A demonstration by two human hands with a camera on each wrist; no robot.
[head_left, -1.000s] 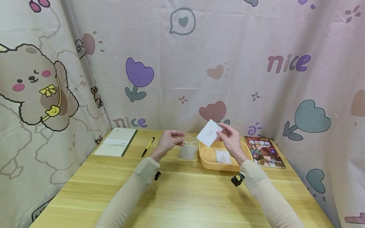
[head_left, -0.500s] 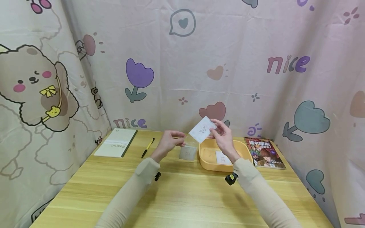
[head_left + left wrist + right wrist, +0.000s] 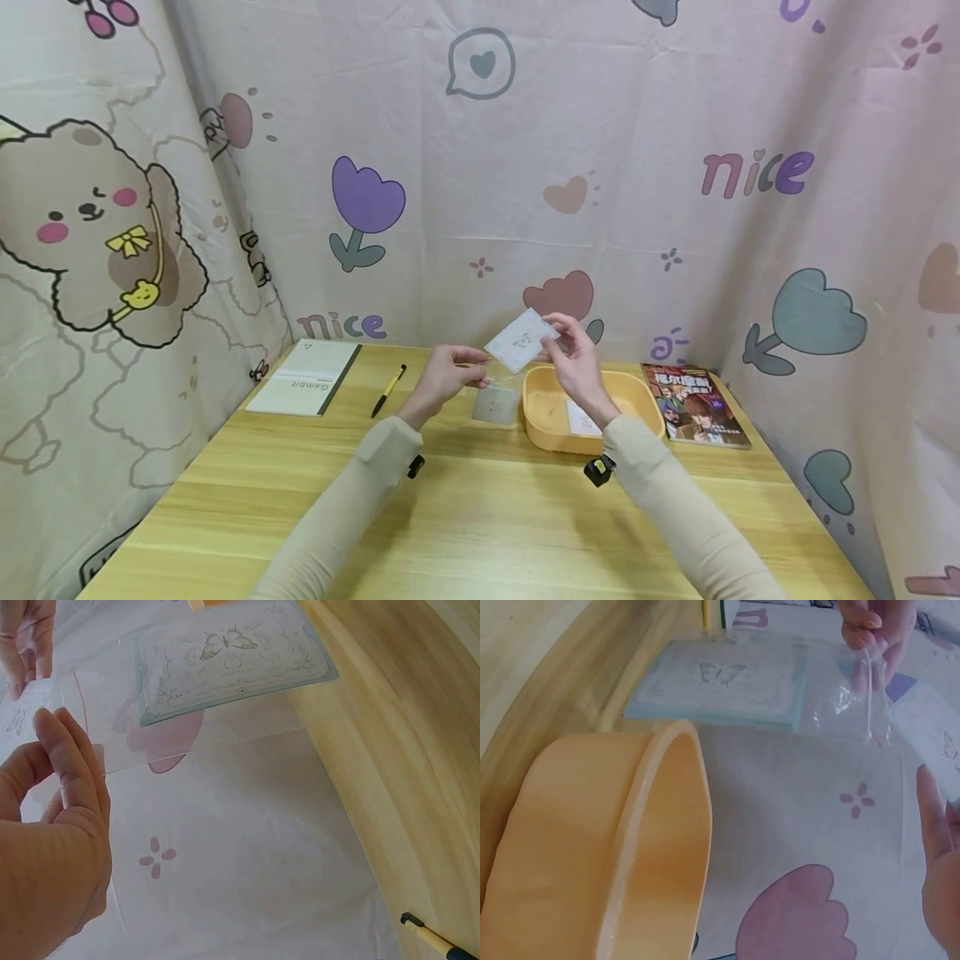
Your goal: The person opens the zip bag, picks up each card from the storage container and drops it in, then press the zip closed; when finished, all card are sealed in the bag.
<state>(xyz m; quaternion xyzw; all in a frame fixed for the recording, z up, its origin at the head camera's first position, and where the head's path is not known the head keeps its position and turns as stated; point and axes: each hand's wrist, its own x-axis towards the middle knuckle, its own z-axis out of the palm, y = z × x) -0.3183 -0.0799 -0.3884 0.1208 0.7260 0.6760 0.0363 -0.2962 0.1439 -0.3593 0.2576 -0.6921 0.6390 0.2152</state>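
Note:
My left hand (image 3: 444, 381) pinches the top edge of a clear zip bag (image 3: 834, 701) between fingertips and thumb. The bag hangs down, and inside its lower part sits a pale card (image 3: 236, 656) with a butterfly print and a blue-green border. My right hand (image 3: 577, 364) holds a second white butterfly card (image 3: 521, 340) by one corner, tilted like a diamond. This card's lower left edge comes close to the bag's mouth and the left fingertips. Below the right hand stands a yellow-orange bin (image 3: 546, 439), where another white card (image 3: 581, 418) lies.
On the wooden table (image 3: 480, 517), a white notebook (image 3: 303, 377) lies at the left with a yellow and black pen (image 3: 389, 391) beside it. A comic-style magazine (image 3: 697, 404) lies right of the bin. A printed curtain (image 3: 465, 192) hangs behind.
My right hand has brought its card leftward from over the bin to the bag's mouth. The left hand has stayed nearly still with the bag.

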